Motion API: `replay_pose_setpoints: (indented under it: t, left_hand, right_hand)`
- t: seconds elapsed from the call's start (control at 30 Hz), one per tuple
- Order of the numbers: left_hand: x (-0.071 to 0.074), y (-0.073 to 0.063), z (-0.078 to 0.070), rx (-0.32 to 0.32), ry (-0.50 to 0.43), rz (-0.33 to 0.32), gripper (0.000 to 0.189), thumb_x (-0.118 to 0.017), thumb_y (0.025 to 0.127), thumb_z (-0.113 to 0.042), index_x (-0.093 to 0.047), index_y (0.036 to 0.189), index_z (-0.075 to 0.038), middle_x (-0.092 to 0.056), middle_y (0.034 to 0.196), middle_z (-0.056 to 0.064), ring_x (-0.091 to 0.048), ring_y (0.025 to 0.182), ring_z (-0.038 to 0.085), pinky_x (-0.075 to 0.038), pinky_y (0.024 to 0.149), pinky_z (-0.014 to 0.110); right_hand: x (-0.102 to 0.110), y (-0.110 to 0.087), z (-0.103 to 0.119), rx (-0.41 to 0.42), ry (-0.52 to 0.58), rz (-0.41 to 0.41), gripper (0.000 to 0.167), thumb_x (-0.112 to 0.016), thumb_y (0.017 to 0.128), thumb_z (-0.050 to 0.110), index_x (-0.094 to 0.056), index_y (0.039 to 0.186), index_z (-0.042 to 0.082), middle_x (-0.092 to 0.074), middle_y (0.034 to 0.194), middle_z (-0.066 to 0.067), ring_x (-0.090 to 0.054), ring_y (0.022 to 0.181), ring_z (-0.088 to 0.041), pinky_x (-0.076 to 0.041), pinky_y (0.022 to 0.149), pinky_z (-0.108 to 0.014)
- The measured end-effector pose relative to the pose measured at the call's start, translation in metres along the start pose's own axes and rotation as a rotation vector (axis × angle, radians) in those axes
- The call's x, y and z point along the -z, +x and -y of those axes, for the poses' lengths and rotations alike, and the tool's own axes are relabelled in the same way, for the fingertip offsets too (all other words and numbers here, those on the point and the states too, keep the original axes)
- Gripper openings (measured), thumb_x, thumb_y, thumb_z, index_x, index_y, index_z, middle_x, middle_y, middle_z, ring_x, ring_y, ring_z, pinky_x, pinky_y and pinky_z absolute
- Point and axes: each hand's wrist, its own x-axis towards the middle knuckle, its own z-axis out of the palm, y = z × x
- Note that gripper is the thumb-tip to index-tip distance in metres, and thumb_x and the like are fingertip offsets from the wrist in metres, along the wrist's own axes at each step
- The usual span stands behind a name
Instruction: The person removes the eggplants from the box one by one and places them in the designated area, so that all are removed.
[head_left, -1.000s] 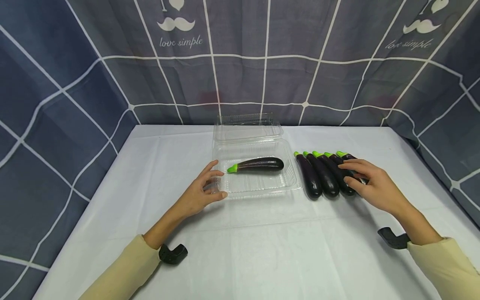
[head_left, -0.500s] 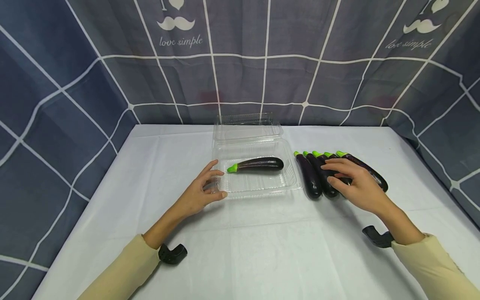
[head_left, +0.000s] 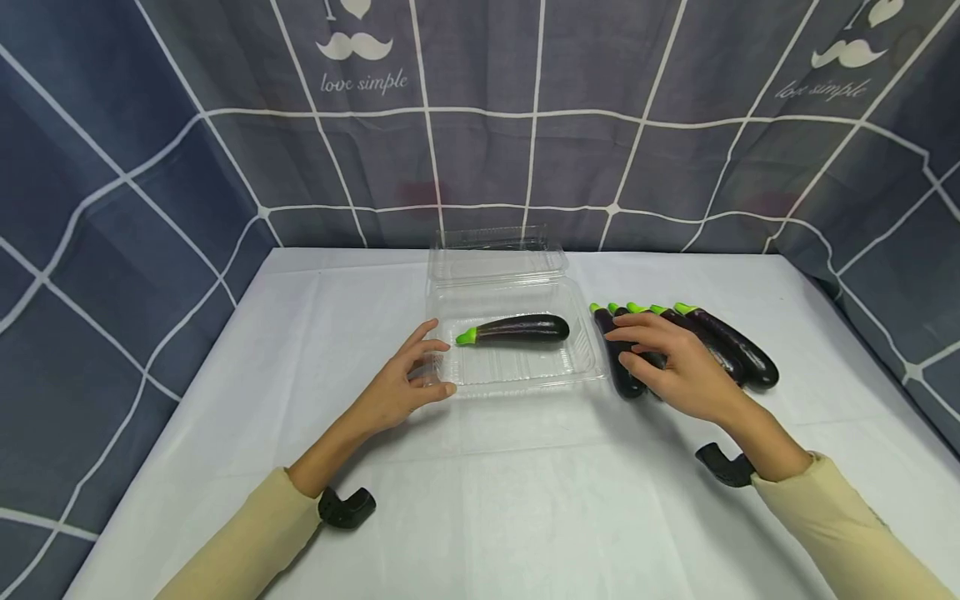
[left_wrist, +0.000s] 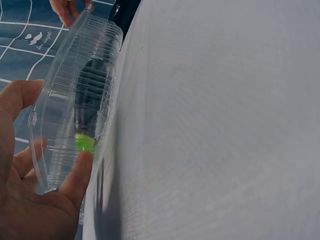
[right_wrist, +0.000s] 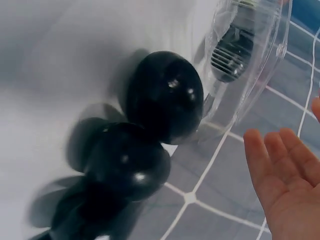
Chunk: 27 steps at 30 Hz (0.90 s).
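A clear plastic clamshell box [head_left: 517,362] lies opened on the table, its lid folded back. One dark eggplant [head_left: 523,328] with a green stem lies across its base. My left hand [head_left: 397,383] rests at the box's left side, fingers spread and loosely bent; in the left wrist view the thumb [left_wrist: 77,180] lies along the outer wall. Several more eggplants [head_left: 738,346] lie side by side to the right of the box. Over the left ones hovers my right hand [head_left: 678,367], relaxed and holding nothing, partly hiding them. The right wrist view shows its fingers [right_wrist: 290,155] apart from the eggplants' rounded ends.
A white cloth [head_left: 480,500] covers the table. Grey-blue curtains [head_left: 480,158] with white lines stand behind and at both sides. Black curved pieces [head_left: 347,508] sit at both wrists.
My right hand has moved left across the row, from the rightmost eggplants to those nearest the box, uncovering the right ones. The left hand and the box have stayed put.
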Motion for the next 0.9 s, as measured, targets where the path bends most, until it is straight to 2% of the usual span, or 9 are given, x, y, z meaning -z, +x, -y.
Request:
replay_pose_setpoints:
  t: [0.17,0.33,0.7,0.9]
  left_hand:
    - [0.000,0.000,0.000,0.000,0.004,-0.004,0.058,-0.076,0.088,-0.019,-0.051,0.137,-0.001,-0.011,0.164,0.000,-0.031,0.140,0.039,-0.037,0.107,0.056]
    - [0.001,0.000,0.001,-0.002,0.005,-0.002,0.057,-0.075,0.089,-0.019,-0.051,0.137,-0.001,-0.010,0.164,0.000,-0.031,0.140,0.039,-0.038,0.107,0.056]
    - [-0.002,0.001,0.001,-0.004,-0.014,-0.002,0.058,-0.076,0.087,-0.017,-0.051,0.136,0.000,-0.010,0.164,0.001,-0.029,0.141,0.039,-0.038,0.107,0.056]
    - [-0.002,0.000,0.000,0.007,-0.003,-0.010,0.056,-0.076,0.088,-0.018,-0.052,0.135,0.000,-0.011,0.164,-0.001,-0.030,0.140,0.037,-0.038,0.108,0.054]
  right_hand:
    - [-0.006,0.012,0.003,0.072,-0.024,0.005,0.028,-0.066,0.089,-0.002,-0.071,0.116,0.006,-0.061,0.128,-0.008,-0.062,0.108,-0.025,-0.054,0.082,-0.033]
    - [-0.012,0.021,0.008,0.089,-0.019,0.014,0.028,-0.064,0.090,-0.001,-0.072,0.115,0.009,-0.062,0.127,-0.007,-0.056,0.119,-0.027,-0.048,0.089,-0.038]
    - [-0.030,0.034,0.016,0.132,0.040,-0.020,0.025,-0.065,0.090,0.000,-0.072,0.113,0.006,-0.062,0.126,-0.011,-0.058,0.116,-0.030,-0.048,0.087,-0.046]
    - [-0.040,0.044,0.023,0.136,0.083,-0.015,0.024,-0.065,0.089,0.000,-0.072,0.112,0.004,-0.060,0.128,-0.014,-0.057,0.117,-0.031,-0.048,0.091,-0.048]
